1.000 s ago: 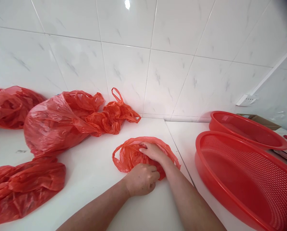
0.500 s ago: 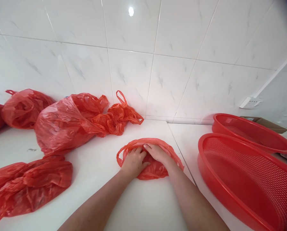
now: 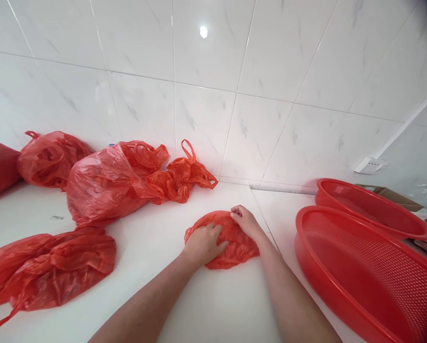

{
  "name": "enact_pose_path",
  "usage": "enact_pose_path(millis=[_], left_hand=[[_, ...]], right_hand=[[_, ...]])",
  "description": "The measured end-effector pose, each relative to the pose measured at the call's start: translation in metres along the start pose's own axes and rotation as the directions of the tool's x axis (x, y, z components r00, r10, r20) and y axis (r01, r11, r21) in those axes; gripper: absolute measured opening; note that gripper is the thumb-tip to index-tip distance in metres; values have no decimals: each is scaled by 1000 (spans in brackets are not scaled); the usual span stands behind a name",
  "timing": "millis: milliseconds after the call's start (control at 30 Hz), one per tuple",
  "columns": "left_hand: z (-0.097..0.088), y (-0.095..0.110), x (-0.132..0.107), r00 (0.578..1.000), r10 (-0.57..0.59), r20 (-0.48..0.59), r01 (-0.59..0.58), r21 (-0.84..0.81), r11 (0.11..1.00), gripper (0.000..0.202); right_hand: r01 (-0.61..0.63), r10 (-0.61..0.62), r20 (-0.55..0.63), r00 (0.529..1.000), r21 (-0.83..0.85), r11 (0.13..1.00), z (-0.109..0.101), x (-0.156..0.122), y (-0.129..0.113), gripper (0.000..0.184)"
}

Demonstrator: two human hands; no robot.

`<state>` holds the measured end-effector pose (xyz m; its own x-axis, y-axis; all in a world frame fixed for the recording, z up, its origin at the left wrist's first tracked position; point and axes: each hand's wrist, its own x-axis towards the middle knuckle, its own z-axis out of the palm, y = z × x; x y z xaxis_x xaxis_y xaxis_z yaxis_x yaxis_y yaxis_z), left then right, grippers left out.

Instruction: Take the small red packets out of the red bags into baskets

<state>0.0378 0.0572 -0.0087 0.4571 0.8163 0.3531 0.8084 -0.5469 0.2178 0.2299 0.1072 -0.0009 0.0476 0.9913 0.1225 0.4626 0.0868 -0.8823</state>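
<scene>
A crumpled red plastic bag point(image 3: 233, 243) lies on the white tabletop in front of me, low and rounded. My left hand point(image 3: 204, 244) rests over its left side, with the fingers curled into the thin plastic and the thumb pointing right. At the bag's far right edge, my right hand point(image 3: 246, 222) pinches the plastic between thumb and fingers. What the bag holds, if anything, cannot be made out beneath the folds.
Left of my hands lie a filled red bag point(image 3: 102, 183), a crumpled bag point(image 3: 181, 178) and a flattened one point(image 3: 63, 267). On the right stand two red plastic baskets point(image 3: 356, 267), one behind the other. A tiled wall point(image 3: 206, 124) with a socket point(image 3: 371, 165) borders the table.
My right hand has moved out of the bag's middle to its far edge. The bag's open rim has folded inward, and the view has shifted slightly.
</scene>
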Motion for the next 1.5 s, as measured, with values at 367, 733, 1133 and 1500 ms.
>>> enact_pose_path(millis=[367,733,1133,1500], left_hand=[[-21,-34,10,921,-58,-386,36,-65,997,26],[4,-76,15,885,-465,16,295,-791,536,25],[11,-81,20,891,-453,3,280,-789,546,26],[10,-80,15,893,-449,-41,235,-807,542,27]], right_hand=[[-78,45,77,996,511,856,-18,1,18,33],[-29,149,-65,987,828,560,-49,9,48,29],[40,198,-247,949,713,700,-51,-5,56,37],[-88,54,-408,911,-65,994,-30,-70,38,18]])
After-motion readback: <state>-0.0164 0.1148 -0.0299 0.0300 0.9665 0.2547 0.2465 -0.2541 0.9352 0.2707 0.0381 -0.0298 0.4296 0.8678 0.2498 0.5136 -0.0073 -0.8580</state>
